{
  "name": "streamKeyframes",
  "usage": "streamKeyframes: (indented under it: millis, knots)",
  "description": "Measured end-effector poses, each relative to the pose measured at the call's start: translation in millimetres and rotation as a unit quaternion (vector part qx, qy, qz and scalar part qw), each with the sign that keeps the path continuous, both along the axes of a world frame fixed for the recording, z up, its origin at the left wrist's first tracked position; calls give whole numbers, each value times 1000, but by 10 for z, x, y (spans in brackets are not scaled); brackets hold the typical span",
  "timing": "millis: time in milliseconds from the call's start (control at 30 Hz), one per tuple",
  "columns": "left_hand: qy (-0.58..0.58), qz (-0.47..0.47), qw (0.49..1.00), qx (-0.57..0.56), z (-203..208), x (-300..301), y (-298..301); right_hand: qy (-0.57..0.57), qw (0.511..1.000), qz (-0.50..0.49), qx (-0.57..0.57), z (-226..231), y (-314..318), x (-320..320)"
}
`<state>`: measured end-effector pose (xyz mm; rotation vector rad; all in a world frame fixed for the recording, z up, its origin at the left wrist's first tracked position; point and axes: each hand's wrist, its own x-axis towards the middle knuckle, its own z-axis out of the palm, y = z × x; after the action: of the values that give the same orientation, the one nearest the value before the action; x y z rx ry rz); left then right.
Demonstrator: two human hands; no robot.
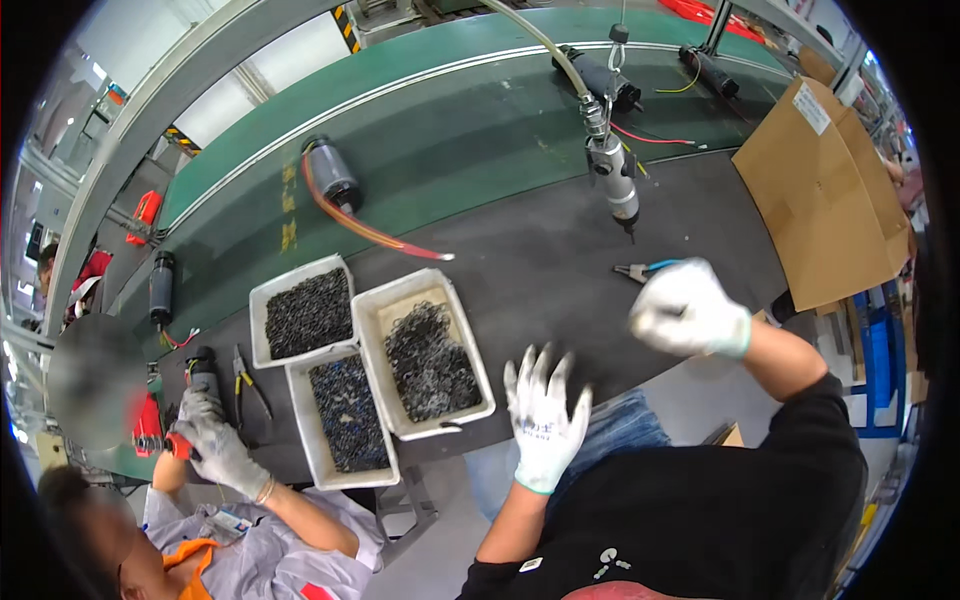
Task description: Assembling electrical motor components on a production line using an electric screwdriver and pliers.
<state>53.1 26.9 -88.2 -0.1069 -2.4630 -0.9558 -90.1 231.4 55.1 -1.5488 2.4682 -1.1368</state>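
three white bins sit close together on the dark table [535, 290], to the left of the person's hands. the back bin [310, 357] is piled with lots of tiny black bits [308, 312]. the front bin [357, 480] has small dark bits [347, 412], and some look blue. the right bin [385, 318] has thin black and gray rings [430, 365] in a messy heap, and some of its pale bottom shows at the back.

the left hand [545, 415], in a white glove, is just beside the right bin. its fingers are stretched out and a little apart, and i see nothing in them. the right hand [692, 308], in a white glove too, is blurry. its fingers are curled in, but i cannot tell if they hold something. the blue pliers [637, 270] lie on the table right by that hand, and i cannot tell if they touch.

a big brown box [820, 200] stands on the far right. i cannot see inside it.
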Motion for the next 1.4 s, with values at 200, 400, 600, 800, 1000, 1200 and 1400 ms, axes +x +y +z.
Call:
streamKeyframes:
  millis: [200, 400, 600, 800, 1000, 1200, 1400]
  knots:
    - [-75, 31, 992, -96, 115, -135, 150, 226, 898, -374, 45, -200, 899, -2549]
    - [-100, 40, 989, -106, 107, -157, 180, 53, 884, -419, 201, -278, 500, -4858]
    - [-101, 58, 988, -100, 92, -132, 237, 64, 876, -397, 266, -605, 17, -4890]
    - [-77, 69, 986, -129, 98, -114, 298, 135, 893, -430, -6, -455, 215, -4005]
    - [-50, 63, 985, -150, 147, -67, 363, 177, 884, -373, -218, 218, 938, -1665]
    - [109, -53, 992, 16, 1122, -345, 865, 181, 874, -148, -426, -36, 1100, 179]
    - [-141, -216, 922, 289, 834, 287, 838, -458, 685, -122, -553, -38, 442, 1010]
